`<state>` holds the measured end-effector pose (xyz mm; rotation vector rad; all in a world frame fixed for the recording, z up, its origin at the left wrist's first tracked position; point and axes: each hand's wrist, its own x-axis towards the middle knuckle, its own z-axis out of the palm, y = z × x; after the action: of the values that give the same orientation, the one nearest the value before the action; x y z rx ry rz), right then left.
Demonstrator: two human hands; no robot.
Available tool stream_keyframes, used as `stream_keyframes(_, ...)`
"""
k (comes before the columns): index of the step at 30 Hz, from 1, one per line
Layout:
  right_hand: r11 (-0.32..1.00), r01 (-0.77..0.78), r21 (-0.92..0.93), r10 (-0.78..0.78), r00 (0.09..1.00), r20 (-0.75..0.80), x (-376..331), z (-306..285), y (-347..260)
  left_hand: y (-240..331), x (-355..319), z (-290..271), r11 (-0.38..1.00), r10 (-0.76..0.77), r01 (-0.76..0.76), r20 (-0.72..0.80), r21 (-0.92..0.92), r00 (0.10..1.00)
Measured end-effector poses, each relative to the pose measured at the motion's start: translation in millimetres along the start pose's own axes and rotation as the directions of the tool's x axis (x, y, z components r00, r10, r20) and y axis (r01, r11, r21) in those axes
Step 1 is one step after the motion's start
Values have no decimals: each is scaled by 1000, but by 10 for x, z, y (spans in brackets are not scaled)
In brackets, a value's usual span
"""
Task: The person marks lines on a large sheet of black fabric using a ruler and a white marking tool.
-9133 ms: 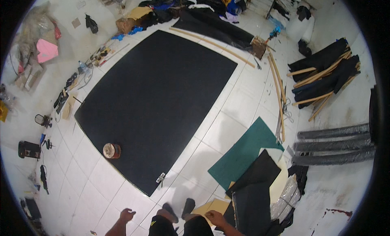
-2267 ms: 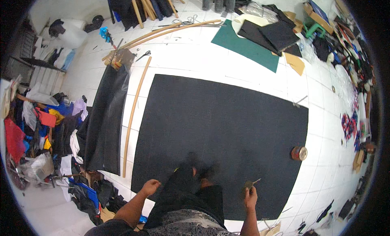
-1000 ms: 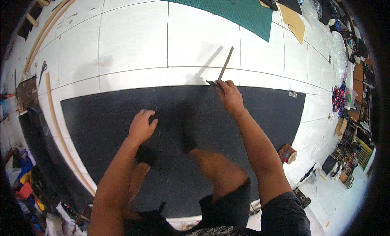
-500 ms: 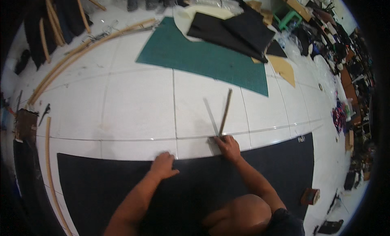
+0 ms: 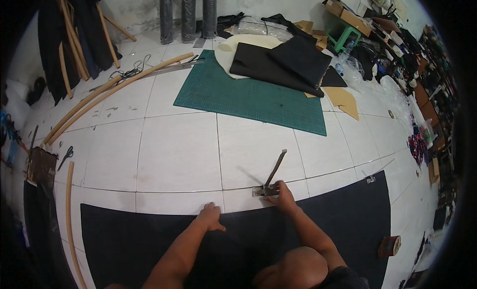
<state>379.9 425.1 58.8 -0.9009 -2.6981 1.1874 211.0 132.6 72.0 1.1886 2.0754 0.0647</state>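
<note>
A large black sheet [image 5: 238,244] of fabric or similar material lies over the tiled floor in front of me. My left hand [image 5: 210,217] rests on its far edge, fingers stretched past onto the tile and thumb apart. To the right, my right hand [image 5: 283,196] grips a small metal tool [image 5: 269,190] with a flat base and a long dark lever that leans upward. This tool is at the sheet's far edge, over the white tile. My fingers partly hide its body. My bent knee [image 5: 304,266] is over the sheet.
Beyond lies a green cutting mat [image 5: 243,102] with folded black material [image 5: 283,63] on it. A small metal piece [image 5: 370,179] and a brown can-like object [image 5: 389,246] are at the sheet's right side. Scissors [image 5: 66,157] and a wooden strip [image 5: 69,214] lie left.
The whole view has tilted upward, so things appear lower. My right hand still grips the tool, whose body shows more clearly now. My left hand stays on the sheet's edge.
</note>
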Motion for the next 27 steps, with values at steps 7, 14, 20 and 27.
stream_keyframes(7, 924, 275, -266, -199, 939, 280, 527, 9, 40, -75, 48, 109, 999, 17, -16, 31, -39, 999)
stream_keyframes(14, 972, 231, 37, -231, 923, 308, 351, -295, -583, -62, -93, -7, 974, -50, 52, 15, -221, 999)
stream_keyframes(20, 949, 316, -22, -283, 877, 389, -90, -383, -694, -88, -73, 71, 961, 44, -71, -106, -266, 993)
stream_keyframes(27, 921, 389, -4, -338, 806, 486, -465, -326, -922, -93, -71, 28, 961, 18, -32, -54, -275, 998)
